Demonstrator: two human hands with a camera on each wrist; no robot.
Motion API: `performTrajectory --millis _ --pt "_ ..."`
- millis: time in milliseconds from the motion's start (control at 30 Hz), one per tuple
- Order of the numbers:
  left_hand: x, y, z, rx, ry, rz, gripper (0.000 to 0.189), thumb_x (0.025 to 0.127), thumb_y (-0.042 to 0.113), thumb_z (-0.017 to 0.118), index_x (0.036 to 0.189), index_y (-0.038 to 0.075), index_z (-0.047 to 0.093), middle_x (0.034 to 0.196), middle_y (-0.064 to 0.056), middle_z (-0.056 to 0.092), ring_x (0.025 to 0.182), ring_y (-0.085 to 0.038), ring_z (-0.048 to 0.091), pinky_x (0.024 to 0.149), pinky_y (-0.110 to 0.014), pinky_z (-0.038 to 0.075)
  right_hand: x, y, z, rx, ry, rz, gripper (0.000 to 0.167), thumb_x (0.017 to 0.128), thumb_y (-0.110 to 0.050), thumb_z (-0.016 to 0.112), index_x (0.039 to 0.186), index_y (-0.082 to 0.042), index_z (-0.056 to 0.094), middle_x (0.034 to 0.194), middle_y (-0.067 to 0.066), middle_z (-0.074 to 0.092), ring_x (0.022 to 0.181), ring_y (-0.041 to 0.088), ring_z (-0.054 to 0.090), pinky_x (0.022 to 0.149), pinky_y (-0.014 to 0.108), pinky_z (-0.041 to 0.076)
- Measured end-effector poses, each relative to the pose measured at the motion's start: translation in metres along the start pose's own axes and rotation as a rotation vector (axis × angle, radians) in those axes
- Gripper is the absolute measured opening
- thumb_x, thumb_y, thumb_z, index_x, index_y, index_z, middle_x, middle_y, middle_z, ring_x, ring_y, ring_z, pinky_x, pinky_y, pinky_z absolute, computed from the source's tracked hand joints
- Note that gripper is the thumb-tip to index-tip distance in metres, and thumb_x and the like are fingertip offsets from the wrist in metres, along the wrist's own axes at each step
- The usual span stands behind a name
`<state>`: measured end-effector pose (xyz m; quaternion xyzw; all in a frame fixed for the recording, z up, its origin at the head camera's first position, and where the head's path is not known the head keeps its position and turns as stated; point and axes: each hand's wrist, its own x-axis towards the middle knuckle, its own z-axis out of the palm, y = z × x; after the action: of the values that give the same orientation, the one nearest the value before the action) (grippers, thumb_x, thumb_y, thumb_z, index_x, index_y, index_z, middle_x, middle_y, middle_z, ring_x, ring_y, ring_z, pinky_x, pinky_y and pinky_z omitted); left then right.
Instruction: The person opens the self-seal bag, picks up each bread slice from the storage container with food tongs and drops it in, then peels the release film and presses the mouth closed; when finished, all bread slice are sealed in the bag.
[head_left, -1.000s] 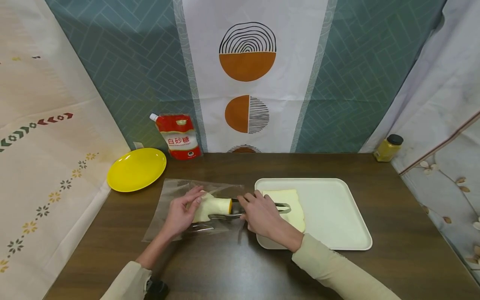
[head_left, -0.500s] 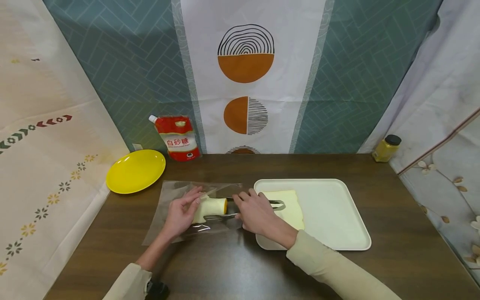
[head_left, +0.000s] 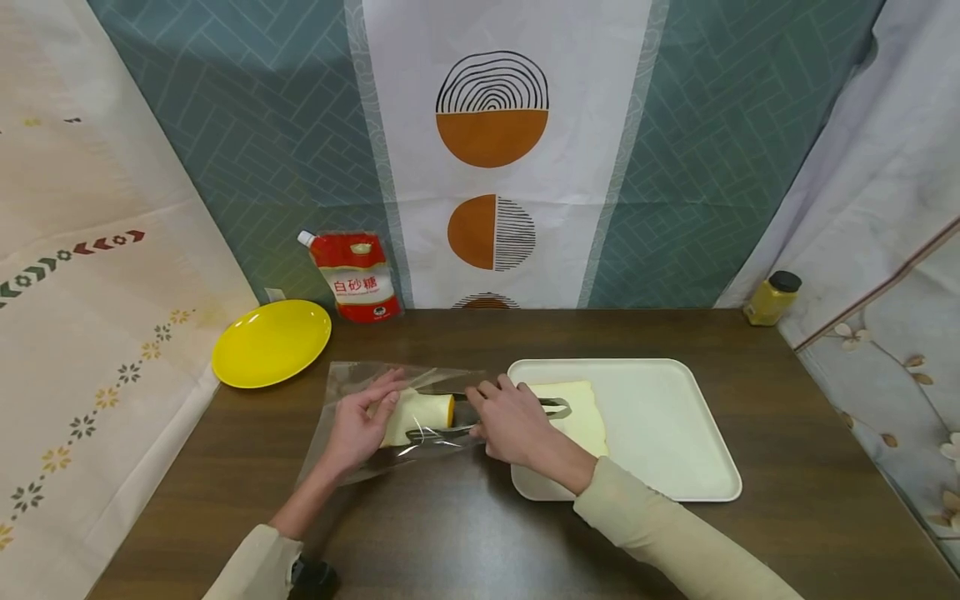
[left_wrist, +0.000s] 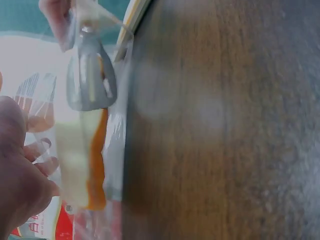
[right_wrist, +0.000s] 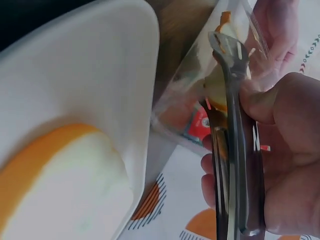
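A slice of bread (head_left: 422, 410) with an orange-brown crust lies inside a clear plastic bag (head_left: 336, 390). My left hand (head_left: 358, 427) holds the bag with its thumb and fingers, around the slice's far left part. Metal tongs (right_wrist: 241, 135) reach into the bag's right side, their ends at the slice (left_wrist: 75, 160). My right hand (head_left: 513, 421) grips the tongs round the middle, with the thumb on one arm and the fingers on the other. Behind that hand, another slice of bread (head_left: 588, 412) rests on a white tray (head_left: 663, 429).
At the back left stand a yellow plate (head_left: 272, 343) and a red sugar pouch (head_left: 360, 279) against the cloth backdrop. A small yellow jar (head_left: 771, 300) with a black lid stands at the back right. Everything is on a dark wooden table (head_left: 450, 542).
The tongs and my right hand have moved slightly left, with the bagged slice. The bag's near left part has risen and drawn in around my left hand. The slice on the tray stays put.
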<state>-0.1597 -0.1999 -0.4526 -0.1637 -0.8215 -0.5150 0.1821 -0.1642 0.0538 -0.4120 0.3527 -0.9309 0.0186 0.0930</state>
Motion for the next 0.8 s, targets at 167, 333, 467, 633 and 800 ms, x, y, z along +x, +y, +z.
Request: performTrajectory --millis 167,333,467,633,800 --pt "-0.001 0.0 0.002 0.0 -0.008 -0.016 0.018 0.094 -0.003 0.066 0.11 -0.003 0.075 0.126 -0.02 0.065 0.129 -0.039 0.052 0.109 -0.045 0.036 0.002 -0.002 -0.001 0.014 -0.029 -0.011 0.046 0.091 -0.033 0.074 0.129 -0.011 0.063 0.115 0.002 0.065 0.091 0.026 0.056 0.069 0.041 0.051" --pt "0.0 0.015 0.005 0.014 -0.004 -0.015 0.018 0.092 -0.009 0.064 0.109 -0.009 0.072 0.125 -0.026 0.063 0.126 -0.043 0.053 0.108 -0.028 0.035 0.005 -0.004 0.001 0.019 -0.03 -0.009 0.047 0.091 -0.035 0.073 0.129 -0.01 0.063 0.115 0.003 0.065 0.093 0.027 0.056 0.068 0.04 0.05" --pt "0.002 0.036 0.004 0.016 -0.006 -0.007 0.017 0.09 -0.014 0.062 0.106 -0.015 0.07 0.122 -0.033 0.062 0.123 -0.05 0.052 0.106 -0.019 0.033 0.007 -0.005 0.002 0.014 -0.023 -0.01 0.047 0.091 -0.036 0.073 0.129 -0.01 0.063 0.114 0.003 0.066 0.094 0.027 0.056 0.07 0.04 0.051" --pt "0.002 0.034 0.004 -0.004 -0.009 -0.01 0.018 0.091 -0.013 0.062 0.107 -0.015 0.07 0.123 -0.032 0.062 0.124 -0.049 0.052 0.108 -0.032 0.036 0.008 -0.006 0.003 0.03 -0.02 -0.011 0.048 0.092 -0.036 0.073 0.131 -0.01 0.063 0.117 0.003 0.065 0.095 0.027 0.057 0.07 0.04 0.052" --pt "-0.001 0.008 0.008 -0.002 -0.018 0.004 0.019 0.093 -0.007 0.064 0.111 -0.008 0.072 0.127 -0.025 0.063 0.128 -0.042 0.052 0.108 -0.022 0.033 0.009 -0.008 0.006 0.018 -0.025 -0.012 0.05 0.091 -0.037 0.073 0.132 -0.01 0.063 0.118 0.003 0.066 0.096 0.027 0.057 0.073 0.04 0.052"
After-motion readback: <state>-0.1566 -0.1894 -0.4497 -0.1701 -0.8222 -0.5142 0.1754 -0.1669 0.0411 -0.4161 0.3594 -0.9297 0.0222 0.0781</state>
